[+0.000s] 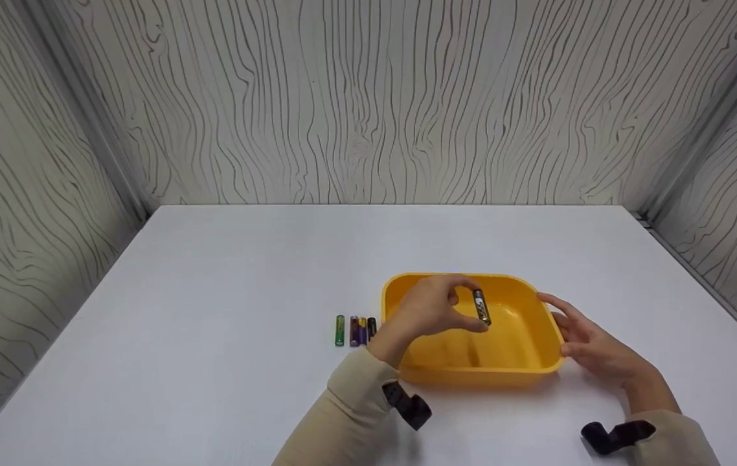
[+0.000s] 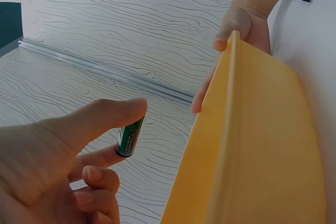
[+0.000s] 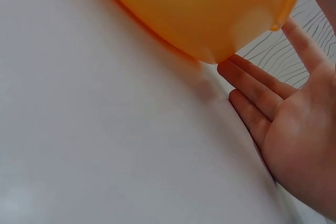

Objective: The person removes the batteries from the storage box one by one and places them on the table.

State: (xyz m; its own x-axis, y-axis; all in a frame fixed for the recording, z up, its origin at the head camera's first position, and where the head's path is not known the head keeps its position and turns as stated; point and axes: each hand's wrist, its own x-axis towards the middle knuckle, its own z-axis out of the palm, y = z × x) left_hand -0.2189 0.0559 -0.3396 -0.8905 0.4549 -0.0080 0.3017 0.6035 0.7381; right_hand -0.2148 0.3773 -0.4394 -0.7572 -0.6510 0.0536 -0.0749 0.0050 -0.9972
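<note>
My left hand (image 1: pixel 432 304) pinches a small AAA-looking battery (image 1: pixel 482 307) between thumb and forefinger, above the yellow plastic bin (image 1: pixel 472 371). In the left wrist view the battery (image 2: pixel 129 137) shows a green and black side, the thumb covering its upper end. The other fingers of that hand are curled in. At the bin's right end, my right hand (image 1: pixel 601 349) touches the rim with thumb and forefinger. The right wrist view shows its other fingers (image 3: pixel 257 87) fairly straight, their tips by the bin's outer wall (image 3: pixel 205 19).
Several batteries stand out in a row left of the bin: a green one (image 1: pixel 340 330), set slightly apart, then purplish ones (image 1: pixel 354 331) and a black one (image 1: pixel 372 325) beside my left forearm. The white table (image 1: pixel 213 310) meets wood-grain patterned walls (image 1: pixel 355 103) behind and at both sides.
</note>
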